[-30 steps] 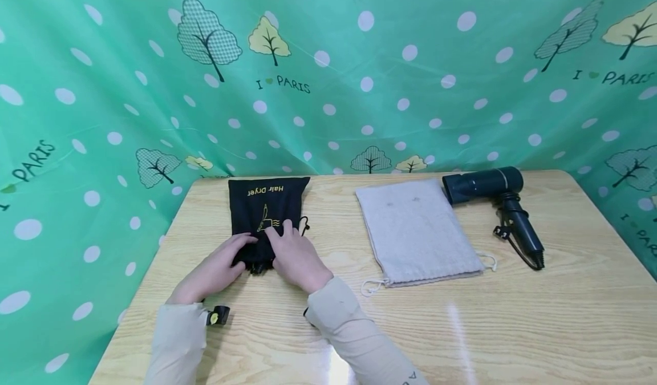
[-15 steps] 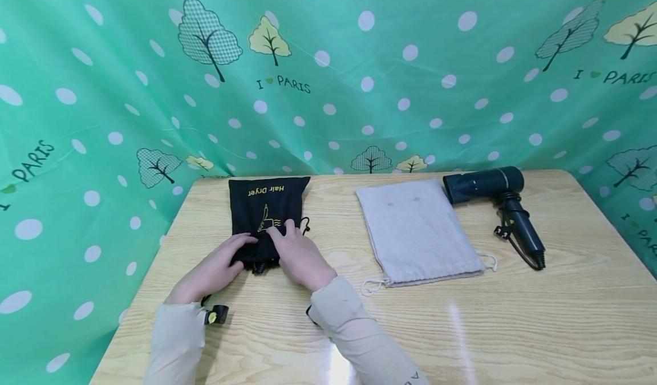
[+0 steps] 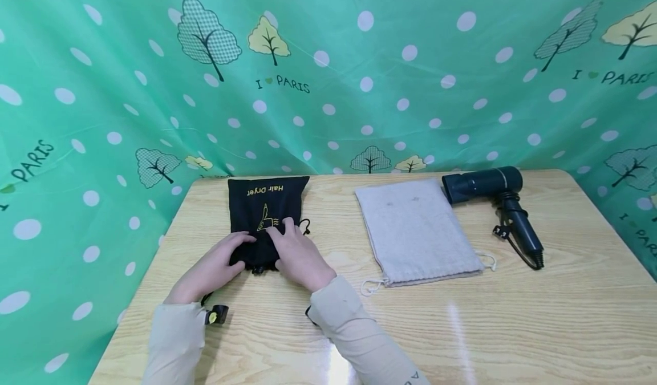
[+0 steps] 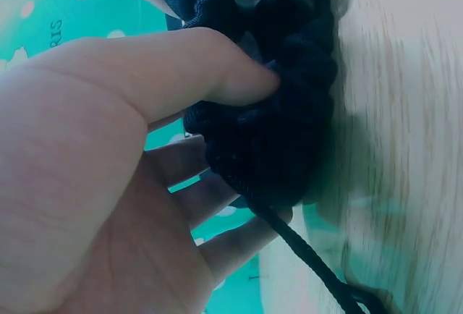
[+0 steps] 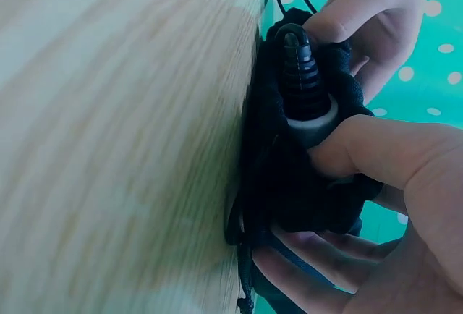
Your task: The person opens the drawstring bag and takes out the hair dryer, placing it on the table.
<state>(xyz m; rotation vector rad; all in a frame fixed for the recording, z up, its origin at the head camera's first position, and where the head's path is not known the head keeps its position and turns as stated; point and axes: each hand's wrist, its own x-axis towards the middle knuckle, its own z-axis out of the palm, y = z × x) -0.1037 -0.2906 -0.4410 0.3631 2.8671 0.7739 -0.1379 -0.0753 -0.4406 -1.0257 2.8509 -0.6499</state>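
My left fingers (image 4: 231, 252) and right fingers (image 5: 307, 279) pinch the drawstring bag (image 3: 246, 199) at its six-o'clock edge, maybe to hold the handle (image 5: 312, 129) in.

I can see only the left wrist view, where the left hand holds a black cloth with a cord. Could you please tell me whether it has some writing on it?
Observer: Yes. In the head view, yellow lettering on the black drawstring bag reads "Hair Dryer".
Operator: Thank you. Is something visible inside the mouth of this bag?
Observer: The right wrist view shows a ribbed cord sleeve there.
Operator: And are there other things farther to the right?
Observer: Yes, a dark hair dryer lies just beyond a gray drawstring bag in the head view.
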